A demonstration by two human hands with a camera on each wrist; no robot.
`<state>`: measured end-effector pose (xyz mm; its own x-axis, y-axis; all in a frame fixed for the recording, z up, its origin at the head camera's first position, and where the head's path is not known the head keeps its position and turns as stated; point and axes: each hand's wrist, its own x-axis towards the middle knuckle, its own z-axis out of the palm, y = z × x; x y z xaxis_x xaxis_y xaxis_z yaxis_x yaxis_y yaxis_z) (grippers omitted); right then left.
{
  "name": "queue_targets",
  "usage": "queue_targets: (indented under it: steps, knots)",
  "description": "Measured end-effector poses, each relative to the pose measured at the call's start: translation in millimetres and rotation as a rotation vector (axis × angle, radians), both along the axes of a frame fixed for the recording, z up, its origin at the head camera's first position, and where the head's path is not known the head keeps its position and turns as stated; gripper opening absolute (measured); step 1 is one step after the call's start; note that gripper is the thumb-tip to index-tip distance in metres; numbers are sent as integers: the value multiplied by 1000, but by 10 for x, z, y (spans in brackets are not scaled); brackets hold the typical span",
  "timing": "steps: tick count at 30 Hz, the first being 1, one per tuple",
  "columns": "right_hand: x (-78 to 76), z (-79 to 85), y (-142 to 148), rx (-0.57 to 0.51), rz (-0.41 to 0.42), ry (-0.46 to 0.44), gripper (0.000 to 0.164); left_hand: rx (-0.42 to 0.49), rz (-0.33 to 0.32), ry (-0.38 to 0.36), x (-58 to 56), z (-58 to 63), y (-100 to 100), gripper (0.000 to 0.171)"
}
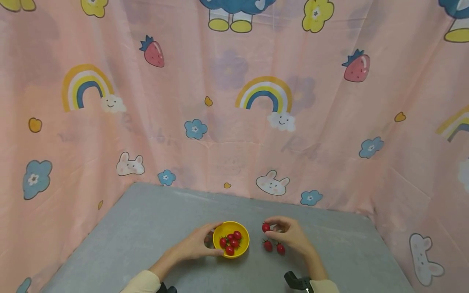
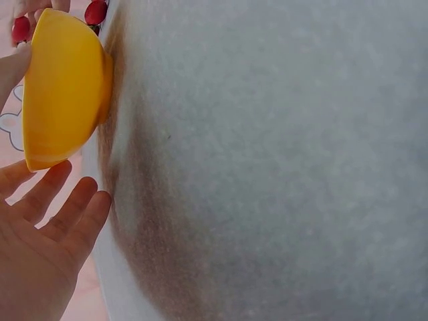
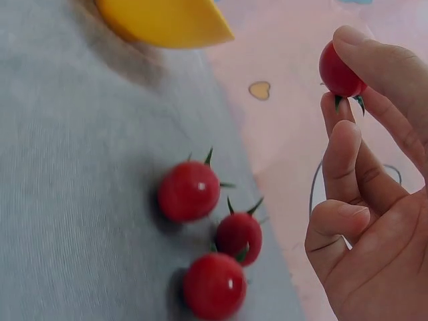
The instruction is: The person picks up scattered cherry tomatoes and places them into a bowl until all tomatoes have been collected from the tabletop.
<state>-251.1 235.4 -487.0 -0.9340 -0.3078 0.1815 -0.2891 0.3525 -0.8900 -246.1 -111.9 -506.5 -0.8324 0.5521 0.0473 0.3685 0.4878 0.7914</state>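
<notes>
My left hand (image 1: 199, 243) holds a small yellow bowl (image 1: 246, 247) at its left side, thumb at the near rim and index finger at the far rim. Several red cherry tomatoes (image 1: 234, 243) lie inside the bowl. In the left wrist view the bowl (image 2: 70, 83) stands upright on the table, and the other fingers spread beside it. To the right of the bowl, my right hand (image 1: 292, 235) pinches one cherry tomato (image 3: 338, 70) between thumb and fingers, raised above the table. Its green leaves point down in the right wrist view.
Three loose cherry tomatoes (image 3: 189, 191) lie close together on the grey table (image 1: 176, 211) below the right hand; the head view shows two of them. A pink patterned curtain (image 1: 227, 162) hangs along the table's back and sides. A black wrist strap (image 1: 298, 281) is on the right forearm.
</notes>
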Motion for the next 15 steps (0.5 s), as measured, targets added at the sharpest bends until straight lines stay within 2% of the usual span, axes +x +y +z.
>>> queue_targets:
  steps: [8, 15]
  knots:
    - [-36, 32, -168, -14, 40, 22, 29, 7, -1, -10, -8, -17, -2, 84]
    - [-59, 39, -315, -34, 66, 4, 31, 9, 9, -12, -9, -24, 1, 83]
